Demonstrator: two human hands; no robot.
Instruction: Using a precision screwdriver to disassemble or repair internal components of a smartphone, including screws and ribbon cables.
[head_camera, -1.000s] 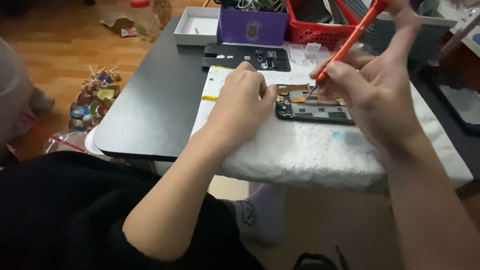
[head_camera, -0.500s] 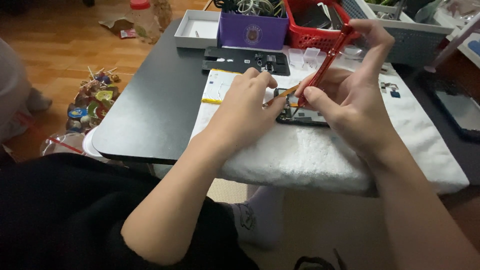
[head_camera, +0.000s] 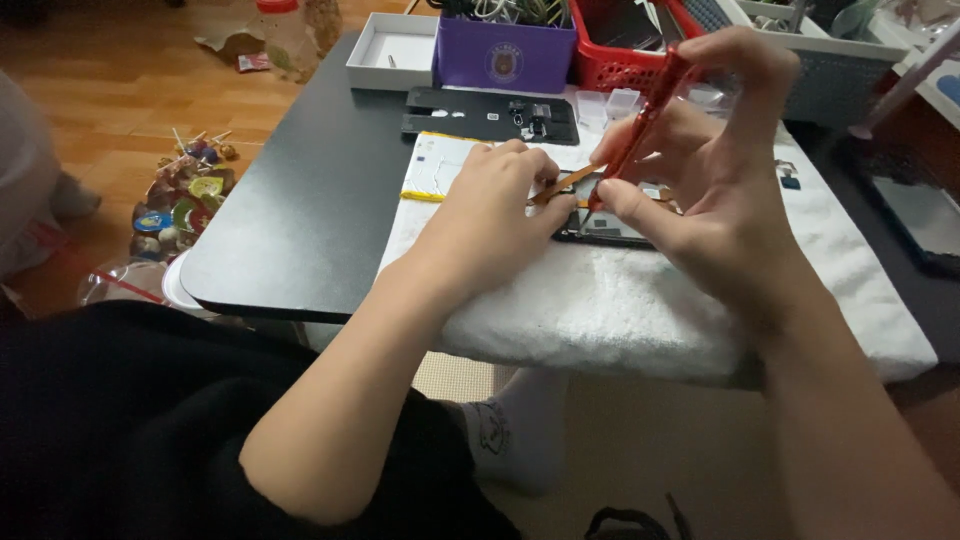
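Head view only. Right hand is closed around an orange-red screwdriver, with the thumb and the fingers pinching the handle high up. The long axis of the tool runs from upper right, near the red basket, down to lower left, and the tip points down at the opened device that lies flat on the white towel. The tip meets the device near its left end, just beside the fingertips of the other hand.

Left hand lies palm down on the towel, fingers curled, and it presses on the left part of the device. Between its fingers a thin orange strip, maybe a flex cable or a pry piece, sticks out toward the right and slightly up; I cannot tell if the hand pinches the strip or only rests on it. The strip points toward the screwdriver tip, so the two nearly touch.

The device is a dark, flat rectangle, and its long axis goes left to right across the towel, mostly hidden under both hands. It lies directly below the right-hand grip and is nearer to the left hand.

Behind, on the black table, are a dark back panel, a purple box and a white tray. A yellow-edged flat piece lies at the towel's left corner.
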